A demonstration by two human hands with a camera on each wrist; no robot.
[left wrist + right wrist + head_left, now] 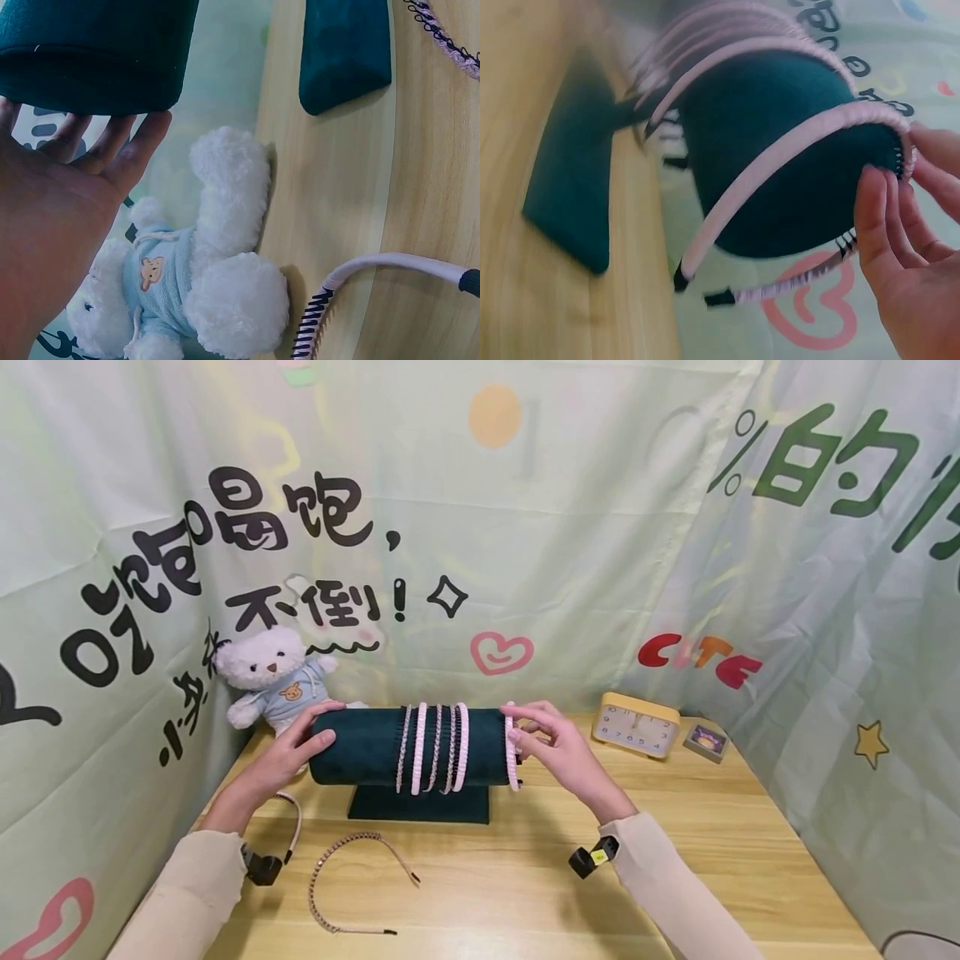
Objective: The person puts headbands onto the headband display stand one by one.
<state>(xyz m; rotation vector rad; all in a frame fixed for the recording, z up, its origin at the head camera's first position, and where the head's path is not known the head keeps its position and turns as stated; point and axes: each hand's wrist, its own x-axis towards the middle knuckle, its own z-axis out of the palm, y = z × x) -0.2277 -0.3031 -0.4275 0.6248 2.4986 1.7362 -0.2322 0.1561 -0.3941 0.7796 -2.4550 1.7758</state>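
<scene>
A dark green velvet headband stand [360, 752] has a thick horizontal roll on a flat base [420, 804]. My left hand [294, 752] holds the roll's left end, thumb at the front and fingers at the top and behind. At the right end, my right hand [555, 743] pinches a pale pink headband [780, 154] between thumb and fingers. That headband arches over the roll's end, its black tips hanging free. Several pink headbands, some thick like the white-pink one [418, 752], some thin and braided, sit around the roll's middle.
A braided headband [315, 885] lies on the wooden table [480, 893] in front. Another headband [397, 260] lies near my left wrist. Behind stands a white teddy bear [288, 685] in a blue top. A yellow clock [636, 727] and small picture block [705, 742] stand right.
</scene>
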